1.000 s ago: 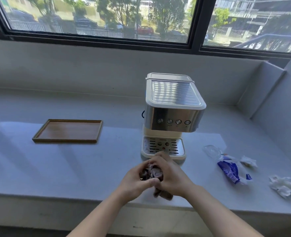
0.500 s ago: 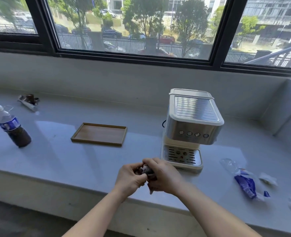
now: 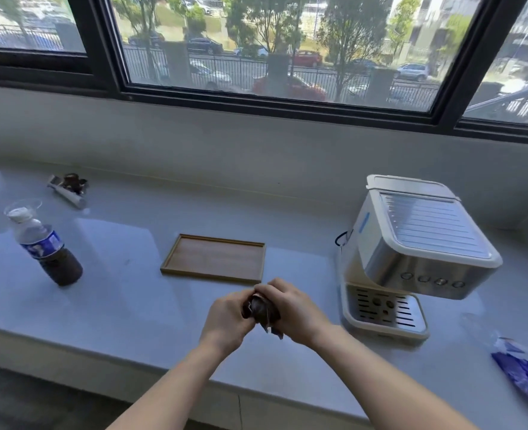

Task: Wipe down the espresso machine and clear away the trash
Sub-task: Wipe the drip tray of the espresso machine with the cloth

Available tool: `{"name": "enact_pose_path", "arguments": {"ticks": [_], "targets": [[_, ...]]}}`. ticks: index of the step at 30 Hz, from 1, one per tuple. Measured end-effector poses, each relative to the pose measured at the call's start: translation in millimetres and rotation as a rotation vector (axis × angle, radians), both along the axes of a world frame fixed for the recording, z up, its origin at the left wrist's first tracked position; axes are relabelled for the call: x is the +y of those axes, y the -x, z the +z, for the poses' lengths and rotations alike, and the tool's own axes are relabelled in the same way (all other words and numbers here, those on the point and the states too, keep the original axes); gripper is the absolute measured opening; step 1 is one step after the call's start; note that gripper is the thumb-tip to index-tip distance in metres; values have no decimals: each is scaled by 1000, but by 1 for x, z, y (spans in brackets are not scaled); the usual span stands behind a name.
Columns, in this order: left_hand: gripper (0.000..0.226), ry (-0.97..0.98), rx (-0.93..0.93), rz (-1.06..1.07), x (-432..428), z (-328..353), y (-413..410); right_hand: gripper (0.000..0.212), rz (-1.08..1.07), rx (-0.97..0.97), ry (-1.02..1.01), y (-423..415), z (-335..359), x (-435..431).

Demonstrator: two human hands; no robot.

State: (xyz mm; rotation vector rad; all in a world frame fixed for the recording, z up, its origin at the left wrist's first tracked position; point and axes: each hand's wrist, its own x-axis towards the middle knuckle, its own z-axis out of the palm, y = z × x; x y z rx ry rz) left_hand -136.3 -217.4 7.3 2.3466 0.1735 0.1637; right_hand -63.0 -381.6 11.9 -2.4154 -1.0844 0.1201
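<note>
Over the front edge of the counter (image 3: pixel 116 305), both hands are bunched together around a dark brown crumpled cloth (image 3: pixel 261 308): the left hand (image 3: pixel 228 321) cups it from one side and the right hand (image 3: pixel 293 311) wraps it from the other, fingers curled tight on it. Same grip as a second ago, but the view has swung left. So the espresso machine (image 3: pixel 411 259) now sits off to the right of the hands instead of straight behind them, and the wooden tray (image 3: pixel 214 259) is just beyond them. A bottle (image 3: pixel 43 246) with a blue label and dark liquid has come into view on the far left; its writing is too blurry to read. Near the back wall there's a small white-and-brown bit of trash (image 3: pixel 68 186). The blue wrapper (image 3: pixel 518 373) is at the right edge, and I can't read its print.
</note>
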Motion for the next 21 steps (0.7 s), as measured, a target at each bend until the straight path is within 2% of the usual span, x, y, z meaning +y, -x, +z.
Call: {"name": "enact_pose_path", "arguments": {"ticks": [4,7,13,18,21], "targets": [[37,-92,19,-40,27,-18,-9,76,4,46,31,-5,-16,24],[38,-153,28,-83,43,-32,-16,66,-31,24,40,-7,-28,37],[37,-429,52,-107,50,-46,-29,53,-83,65,99,-12,-43,47],[28,-516,141,-104,45,-55,-30,64,-89,9,303,-16,-56,48],[32,-522,215,-124,41,-58,-28,64,-104,32,341,-14,-63,47]]}}
